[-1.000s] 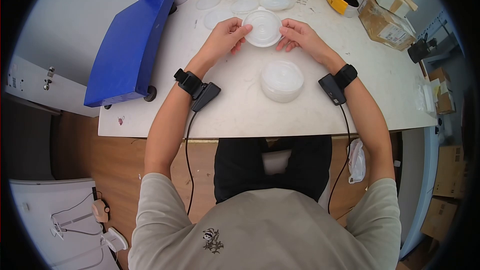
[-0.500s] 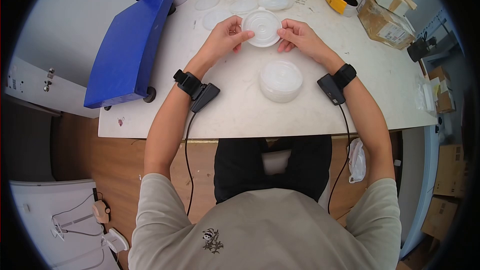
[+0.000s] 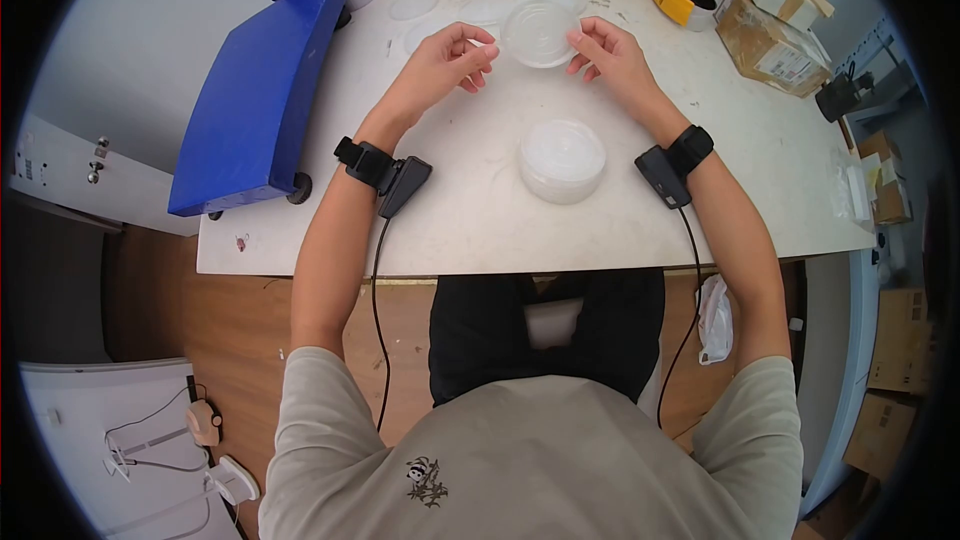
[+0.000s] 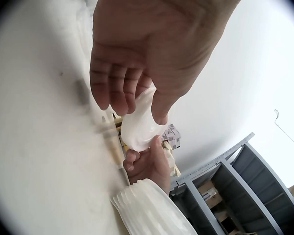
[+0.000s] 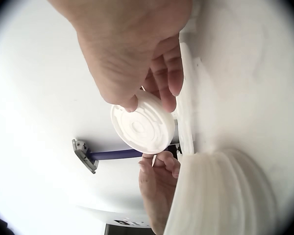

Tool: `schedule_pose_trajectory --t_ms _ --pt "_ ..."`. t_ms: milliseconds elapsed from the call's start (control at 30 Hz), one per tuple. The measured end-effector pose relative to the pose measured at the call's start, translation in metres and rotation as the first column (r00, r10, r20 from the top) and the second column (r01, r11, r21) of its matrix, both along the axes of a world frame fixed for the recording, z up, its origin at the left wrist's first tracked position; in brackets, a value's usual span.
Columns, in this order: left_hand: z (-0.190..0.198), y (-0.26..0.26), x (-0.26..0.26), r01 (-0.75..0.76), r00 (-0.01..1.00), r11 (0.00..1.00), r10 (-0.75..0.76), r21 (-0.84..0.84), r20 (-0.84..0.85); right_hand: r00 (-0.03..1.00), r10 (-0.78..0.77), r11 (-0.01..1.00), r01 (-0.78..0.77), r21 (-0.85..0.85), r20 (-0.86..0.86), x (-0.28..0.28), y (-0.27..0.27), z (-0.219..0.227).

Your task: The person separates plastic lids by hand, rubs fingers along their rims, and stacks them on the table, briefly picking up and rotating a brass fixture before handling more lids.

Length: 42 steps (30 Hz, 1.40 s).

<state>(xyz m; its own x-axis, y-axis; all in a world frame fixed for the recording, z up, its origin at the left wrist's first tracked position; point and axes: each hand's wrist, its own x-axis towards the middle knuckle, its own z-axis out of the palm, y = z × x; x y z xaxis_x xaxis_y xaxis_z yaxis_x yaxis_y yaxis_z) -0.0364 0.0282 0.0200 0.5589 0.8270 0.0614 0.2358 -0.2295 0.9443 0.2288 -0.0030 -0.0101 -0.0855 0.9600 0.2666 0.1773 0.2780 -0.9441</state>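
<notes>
- Round translucent lid [image 3: 540, 33]: raised above the white table [image 3: 470, 230], between the two hands, its ringed face visible in the right wrist view.
- Right hand [image 3: 616, 58]: thumb and fingers pinch the lid at its right edge.
- Left hand [image 3: 447, 62]: fingers loosely bent, thumb parted from them, just beside the lid's left edge; whether they touch it cannot be told.
- Stack of translucent round pieces [image 3: 562, 162]: on the table, nearer the person than the lid.
- Clear discs [image 3: 413, 6]: flat on the table, beyond the left hand.
- Blue platform [image 3: 262, 95]: at the table's left.
</notes>
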Motion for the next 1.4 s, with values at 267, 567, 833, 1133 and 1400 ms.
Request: schedule_pose_trajectory --t_ms 267,567,833,1133,1400 --pt "0.012 0.027 -0.034 -0.291 0.939 0.952 0.265 0.091 0.220 0.985 -0.169 0.985 0.170 0.034 -0.038 0.008 0.008 -0.006" --pt "0.004 0.022 -0.039 -0.269 0.905 0.961 0.276 0.066 -0.325 0.981 -0.190 0.982 0.190 -0.007 -0.024 0.007 0.008 -0.007" --pt "0.007 0.031 -0.042 -0.293 0.932 0.951 0.306 0.096 -0.195 0.985 -0.174 0.984 0.173 -0.029 -0.019 0.006 0.007 -0.006" --pt "0.000 0.034 -0.044 -0.189 0.908 0.968 0.236 0.164 -0.347 0.989 -0.148 0.988 0.147 -0.043 -0.008 0.006 0.007 -0.008" --pt "-0.013 0.035 -0.044 -0.130 0.895 0.846 0.324 0.517 -0.305 0.991 -0.134 0.989 0.133 -0.060 -0.009 0.006 0.007 -0.007"
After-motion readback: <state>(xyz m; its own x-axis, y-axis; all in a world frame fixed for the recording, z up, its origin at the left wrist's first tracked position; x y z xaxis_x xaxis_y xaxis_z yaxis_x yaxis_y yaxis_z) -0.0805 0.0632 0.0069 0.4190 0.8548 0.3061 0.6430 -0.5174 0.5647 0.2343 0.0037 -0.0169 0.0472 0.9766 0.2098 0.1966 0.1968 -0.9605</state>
